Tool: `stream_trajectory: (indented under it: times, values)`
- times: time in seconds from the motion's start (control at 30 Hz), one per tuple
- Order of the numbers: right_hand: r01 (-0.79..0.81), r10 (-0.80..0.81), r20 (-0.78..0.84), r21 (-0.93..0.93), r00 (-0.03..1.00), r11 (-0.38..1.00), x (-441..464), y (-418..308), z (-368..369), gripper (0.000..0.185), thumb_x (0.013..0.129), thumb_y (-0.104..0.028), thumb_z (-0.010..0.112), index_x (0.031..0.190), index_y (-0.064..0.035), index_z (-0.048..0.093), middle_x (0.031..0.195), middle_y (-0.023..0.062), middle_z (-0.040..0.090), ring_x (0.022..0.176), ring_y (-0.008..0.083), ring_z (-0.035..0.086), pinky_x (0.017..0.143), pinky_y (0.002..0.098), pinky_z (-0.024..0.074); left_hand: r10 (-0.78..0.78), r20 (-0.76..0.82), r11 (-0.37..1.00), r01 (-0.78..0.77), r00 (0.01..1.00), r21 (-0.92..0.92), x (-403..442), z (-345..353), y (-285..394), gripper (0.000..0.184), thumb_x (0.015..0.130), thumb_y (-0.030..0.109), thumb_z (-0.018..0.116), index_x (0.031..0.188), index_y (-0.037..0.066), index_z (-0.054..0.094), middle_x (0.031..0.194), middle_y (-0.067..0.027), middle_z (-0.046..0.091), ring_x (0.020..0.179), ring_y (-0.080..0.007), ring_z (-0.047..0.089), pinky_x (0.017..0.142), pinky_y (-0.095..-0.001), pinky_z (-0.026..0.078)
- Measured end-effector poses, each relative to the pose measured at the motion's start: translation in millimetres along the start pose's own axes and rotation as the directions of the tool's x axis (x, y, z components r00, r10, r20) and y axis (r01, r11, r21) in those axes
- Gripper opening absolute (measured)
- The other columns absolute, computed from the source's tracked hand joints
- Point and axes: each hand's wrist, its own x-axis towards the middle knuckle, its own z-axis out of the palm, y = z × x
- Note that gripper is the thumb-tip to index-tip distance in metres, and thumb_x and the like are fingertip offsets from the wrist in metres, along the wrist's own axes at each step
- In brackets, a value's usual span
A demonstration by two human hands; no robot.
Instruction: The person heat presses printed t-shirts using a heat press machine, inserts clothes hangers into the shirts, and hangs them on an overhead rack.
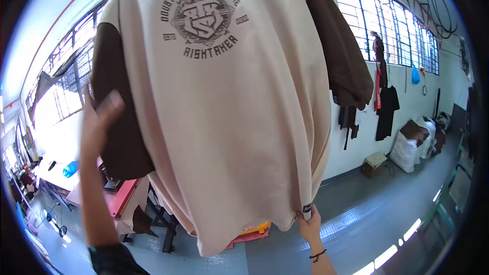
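Note:
A beige T-shirt point(229, 122) with dark brown sleeves hangs spread in front of me, with a round dark print on its upper part. Its collar is cut off by the top of the view, so what holds it up there is hidden. At the lower right, my right hand point(309, 223) pinches the hem beside a small black label point(306, 209). My left hand point(102, 114) is raised by the left sleeve point(119, 117), slightly blurred, thumb and fingers apart. Nothing shows in it, and whether it touches the sleeve I cannot tell.
Behind the shirt at left stands a red-edged table point(122, 201) on dark legs. A floor fan point(51, 216) is further left. Along the right wall are a black shirt point(388, 112), a small box point(375, 165) and white sacks point(406, 152). A green metal frame point(445, 188) edges the right.

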Motion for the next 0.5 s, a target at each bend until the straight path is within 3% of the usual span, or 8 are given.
stream_trajectory:
  times: [0.07,0.1,0.17,0.2,0.27,0.37,0.43,0.5]
  values:
    - [-0.097,0.098,-0.035,0.024,0.995,0.995,-12,-1,8,0.024,0.078,-0.003,0.065,0.098,0.0016,0.053,0.090,0.0111,0.059,0.085,0.0214,0.057,0.079,0.0329,0.0452,-0.287,0.042,0.953,0.290,0.957,-0.088,-87,27,-19,0.104,0.068,0.030,0.081,0.145,0.000,0.018,0.134,-0.0214,0.045,0.117,-0.0274,0.051,0.093,-0.0369,0.047]
    - [-0.085,0.086,-0.033,0.025,0.996,0.996,-19,8,14,0.024,0.078,-0.003,0.065,0.098,0.0016,0.053,0.090,0.0111,0.059,0.085,0.0214,0.057,0.079,0.0329,0.0452,-0.186,0.064,0.948,0.162,0.981,0.274,-125,40,-51,0.111,0.064,0.026,0.085,0.145,-0.001,0.014,0.131,-0.0210,0.048,0.113,-0.0285,0.055,0.090,-0.0364,0.048]
    - [0.076,-0.154,-0.387,-0.210,0.909,0.975,-32,28,24,0.031,0.078,-0.004,0.064,0.105,0.0002,0.049,0.106,0.0154,0.052,0.101,0.0273,0.050,0.091,0.0376,0.0389,-0.427,0.363,0.881,0.471,0.828,-0.039,-179,65,-53,0.095,0.070,0.005,0.079,0.144,0.003,0.019,0.127,-0.0189,0.052,0.109,-0.0271,0.059,0.088,-0.0342,0.051]
    - [0.080,-0.161,-0.389,-0.215,0.907,0.973,-37,21,25,0.031,0.078,-0.004,0.064,0.105,0.0002,0.049,0.106,0.0154,0.052,0.101,0.0273,0.050,0.091,0.0376,0.0389,-0.484,0.408,0.721,0.616,0.774,-0.315,-206,79,-70,0.089,0.072,0.004,0.078,0.141,0.003,0.021,0.122,-0.0168,0.056,0.113,-0.0266,0.057,0.093,-0.0366,0.050]
    - [0.276,-0.433,-0.418,-0.386,0.799,0.880,-61,-3,24,0.042,0.078,-0.010,0.065,0.113,0.0006,0.045,0.114,0.0172,0.042,0.109,0.0308,0.044,0.097,0.0425,0.0325,-0.518,0.355,0.804,0.585,0.779,-0.110,-233,92,-70,0.060,0.082,-0.004,0.066,0.132,0.001,0.034,0.111,-0.0112,0.062,0.105,-0.0218,0.061,0.090,-0.0332,0.050]
    - [0.486,-0.538,-0.054,-0.361,0.841,0.796,-103,-89,50,0.055,0.075,-0.023,0.070,0.119,-0.0014,0.045,0.125,0.0205,0.040,0.119,0.0360,0.038,0.101,0.0484,0.0285,-0.400,0.399,0.809,0.523,0.825,-0.271,-273,83,-98,0.018,0.085,-0.002,0.063,0.102,-0.001,0.059,0.096,-0.0118,0.066,0.089,-0.0162,0.064,0.080,-0.0280,0.050]
    - [0.510,-0.554,0.047,-0.461,0.831,0.727,-126,-139,76,0.061,0.074,-0.026,0.070,0.123,-0.0021,0.043,0.129,0.0207,0.038,0.122,0.0370,0.036,0.103,0.0506,0.0273,-0.047,0.451,0.933,0.201,0.891,-0.300,-274,61,-40,0.019,0.083,0.003,0.067,0.101,0.000,0.062,0.098,-0.0131,0.065,0.089,-0.0220,0.064,0.081,-0.0296,0.049]
    - [0.496,-0.468,0.176,-0.425,0.866,0.757,-153,-149,91,0.064,0.080,-0.029,0.068,0.130,-0.0015,0.040,0.138,0.0185,0.035,0.129,0.0348,0.034,0.104,0.0464,0.0300,0.441,0.486,0.840,-0.157,0.754,-0.519,-272,60,2,0.025,0.080,0.007,0.069,0.104,0.002,0.063,0.101,-0.0127,0.065,0.092,-0.0276,0.062,0.085,-0.0346,0.047]
